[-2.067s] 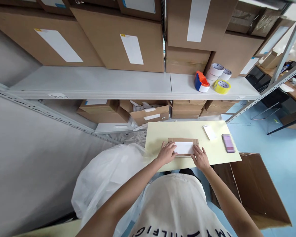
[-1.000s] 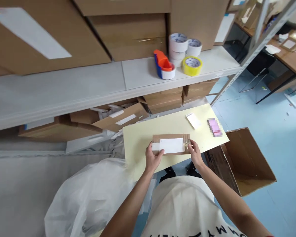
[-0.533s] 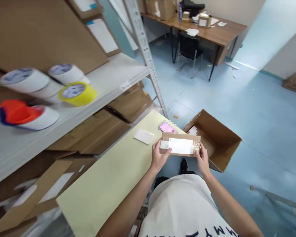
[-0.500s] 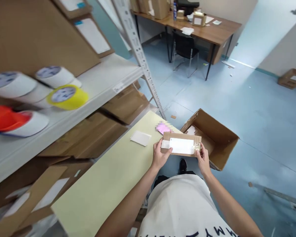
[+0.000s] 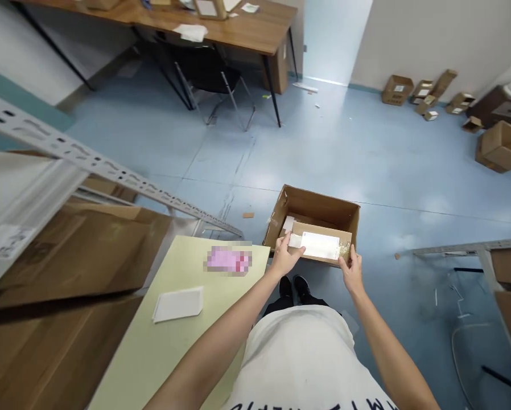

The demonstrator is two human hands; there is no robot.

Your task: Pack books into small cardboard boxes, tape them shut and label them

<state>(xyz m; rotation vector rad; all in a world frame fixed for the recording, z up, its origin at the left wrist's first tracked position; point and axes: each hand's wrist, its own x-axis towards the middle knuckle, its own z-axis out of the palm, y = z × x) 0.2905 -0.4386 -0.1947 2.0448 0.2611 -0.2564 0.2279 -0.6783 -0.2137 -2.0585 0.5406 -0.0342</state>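
Note:
Between my two hands I hold a small flat cardboard box [image 5: 300,229] with a white label on its upper face and tape at both ends. My left hand [image 5: 286,256] grips its left end, thumb on top. Around the right end, the fingers of my right hand [image 5: 351,269] are closed. The small box is in front of and over the near side of a large open carton [image 5: 328,203], which shows some white paper inside at the left. A stack of white paper [image 5: 178,304] and a blurred pink item [image 5: 227,259] lie on the pale yellow table [image 5: 153,359] to my left.
A perforated metal shelf post [image 5: 123,175] and cartons [image 5: 68,250] stand at the left. Ahead are a wooden desk [image 5: 247,28] and a black chair [image 5: 204,68]. Several boxes [image 5: 398,89] line the far wall. Another metal frame [image 5: 456,248] is at the right.
My view has swung to the right, and the tape rolls on the shelf are out of sight. The small box, still in both hands, is now over the large carton's near side.

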